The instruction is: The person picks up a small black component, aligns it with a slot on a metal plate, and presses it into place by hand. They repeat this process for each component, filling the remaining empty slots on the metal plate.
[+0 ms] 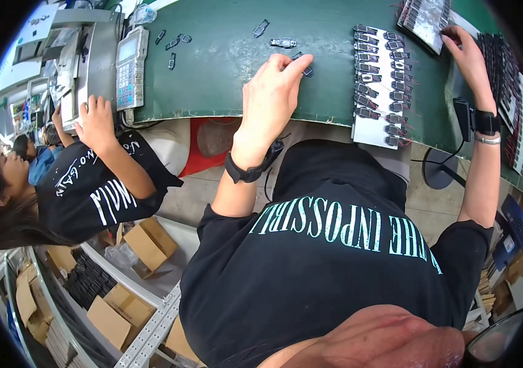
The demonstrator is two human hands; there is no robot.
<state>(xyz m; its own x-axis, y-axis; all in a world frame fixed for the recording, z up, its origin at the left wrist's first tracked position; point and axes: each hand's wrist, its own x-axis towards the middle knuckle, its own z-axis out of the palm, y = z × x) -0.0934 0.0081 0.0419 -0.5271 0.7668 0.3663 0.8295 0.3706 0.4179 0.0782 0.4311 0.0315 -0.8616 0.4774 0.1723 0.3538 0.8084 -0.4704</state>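
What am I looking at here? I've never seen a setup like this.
There is no robot here, just a person working bare-handed. The picture comes from a wide fisheye camera on their head, looking down, so straight edges look bent. The person's left hand is over the green table, fingertips beside small black parts; whether it holds one, I can't tell. The right hand is at the edge of a grey panel, seemingly touching it. Between the hands, a white board carries two columns of similar parts with thin wires. At left, a co-worker sits near a keypad device.
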